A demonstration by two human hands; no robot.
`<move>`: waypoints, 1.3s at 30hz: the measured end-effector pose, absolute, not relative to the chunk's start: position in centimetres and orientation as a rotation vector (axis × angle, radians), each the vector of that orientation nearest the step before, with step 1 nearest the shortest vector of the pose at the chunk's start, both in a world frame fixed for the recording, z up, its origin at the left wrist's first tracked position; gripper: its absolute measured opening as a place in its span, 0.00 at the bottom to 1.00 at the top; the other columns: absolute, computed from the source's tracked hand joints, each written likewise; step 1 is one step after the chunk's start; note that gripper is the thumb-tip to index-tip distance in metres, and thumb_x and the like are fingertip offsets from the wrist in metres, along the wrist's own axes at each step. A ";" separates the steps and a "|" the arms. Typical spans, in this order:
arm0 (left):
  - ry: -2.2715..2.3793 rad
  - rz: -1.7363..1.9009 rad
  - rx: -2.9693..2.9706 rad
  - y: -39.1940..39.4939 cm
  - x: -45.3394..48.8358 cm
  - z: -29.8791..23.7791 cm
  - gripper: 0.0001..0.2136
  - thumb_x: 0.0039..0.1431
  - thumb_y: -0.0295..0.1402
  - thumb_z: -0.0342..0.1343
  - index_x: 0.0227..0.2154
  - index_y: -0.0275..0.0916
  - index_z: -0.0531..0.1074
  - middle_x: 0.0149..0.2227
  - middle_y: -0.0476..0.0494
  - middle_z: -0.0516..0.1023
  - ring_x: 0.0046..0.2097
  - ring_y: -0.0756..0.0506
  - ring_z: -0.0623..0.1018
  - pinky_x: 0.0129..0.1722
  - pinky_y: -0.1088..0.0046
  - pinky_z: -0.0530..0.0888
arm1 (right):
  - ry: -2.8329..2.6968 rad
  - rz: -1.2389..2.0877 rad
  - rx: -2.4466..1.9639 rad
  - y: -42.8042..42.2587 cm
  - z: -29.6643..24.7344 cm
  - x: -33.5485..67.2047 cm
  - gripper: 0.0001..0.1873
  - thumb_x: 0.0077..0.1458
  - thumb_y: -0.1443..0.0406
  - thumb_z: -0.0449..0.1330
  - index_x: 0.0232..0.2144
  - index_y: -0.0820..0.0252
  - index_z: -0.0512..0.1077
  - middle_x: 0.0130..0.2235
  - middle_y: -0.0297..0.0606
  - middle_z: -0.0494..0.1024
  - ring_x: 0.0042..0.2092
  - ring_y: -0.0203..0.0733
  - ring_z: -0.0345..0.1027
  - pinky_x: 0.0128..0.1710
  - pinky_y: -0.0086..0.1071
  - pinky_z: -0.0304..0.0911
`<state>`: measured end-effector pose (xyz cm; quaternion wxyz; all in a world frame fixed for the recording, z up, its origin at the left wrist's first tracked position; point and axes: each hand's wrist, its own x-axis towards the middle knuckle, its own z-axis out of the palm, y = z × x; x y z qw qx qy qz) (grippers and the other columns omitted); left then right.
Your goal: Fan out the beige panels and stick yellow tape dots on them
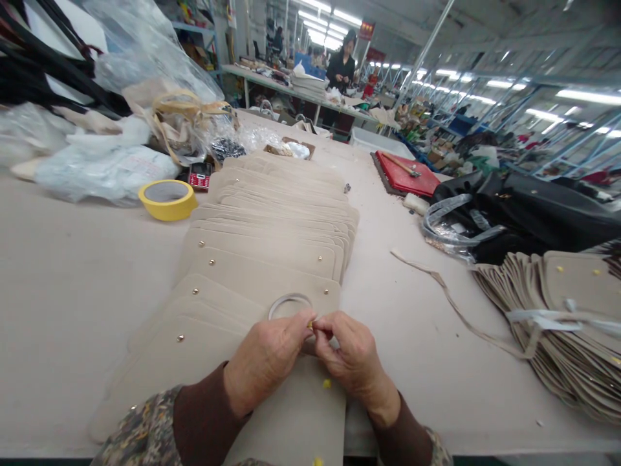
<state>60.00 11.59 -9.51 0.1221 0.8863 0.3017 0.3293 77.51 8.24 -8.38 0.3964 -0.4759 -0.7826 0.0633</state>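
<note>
My left hand [272, 356] is closed, thumb and fingertips pinched beside a thin pale ring [291, 299] that rises behind the fingers. Meeting it from the other side, my right hand [352, 353] is also pinched shut. A small yellow piece [310, 325] shows between the fingertips of both; which hand bears it is hard to make out. Beneath them lies a beige panel [291, 414] with yellow dots [326, 384] along its right side. Overlapping beige panels [272, 272] with shiny metal studs [212, 262] fan out beyond and to the left.
A yellow tape roll [167, 200] lies left of the panels, near plastic bags [107, 162]. On the right are a tied bundle of panels [557, 323], a loose strap [446, 291], black bags [528, 207] and a hammer [402, 165] on a red pad [412, 178]. Another person [341, 68] stands farther back.
</note>
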 end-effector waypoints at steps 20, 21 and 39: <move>1.089 0.353 2.817 13.5 60.7 -9.3 0.05 0.61 0.26 0.55 0.30 0.39 0.66 0.31 0.47 0.71 0.34 0.42 0.70 0.34 0.65 0.68 | -0.932 1.112 -1.619 10.3 -9.9 80.6 0.20 0.45 0.52 0.67 0.29 0.65 0.76 0.23 0.36 0.76 0.22 0.35 0.69 0.24 0.27 0.67; 1.084 0.327 2.810 13.4 60.7 -9.3 0.05 0.60 0.26 0.56 0.30 0.39 0.66 0.31 0.47 0.71 0.34 0.42 0.69 0.34 0.64 0.68 | -0.952 1.130 -1.622 10.3 -10.0 80.6 0.20 0.46 0.52 0.67 0.29 0.65 0.76 0.23 0.36 0.76 0.22 0.34 0.69 0.24 0.27 0.67; 1.036 0.302 2.686 13.5 60.3 -9.3 0.03 0.62 0.27 0.54 0.33 0.38 0.67 0.33 0.46 0.70 0.35 0.43 0.68 0.36 0.64 0.67 | -1.714 0.576 -1.948 11.6 -9.5 78.8 0.09 0.56 0.65 0.56 0.28 0.59 0.76 0.28 0.36 0.79 0.28 0.39 0.71 0.31 0.30 0.62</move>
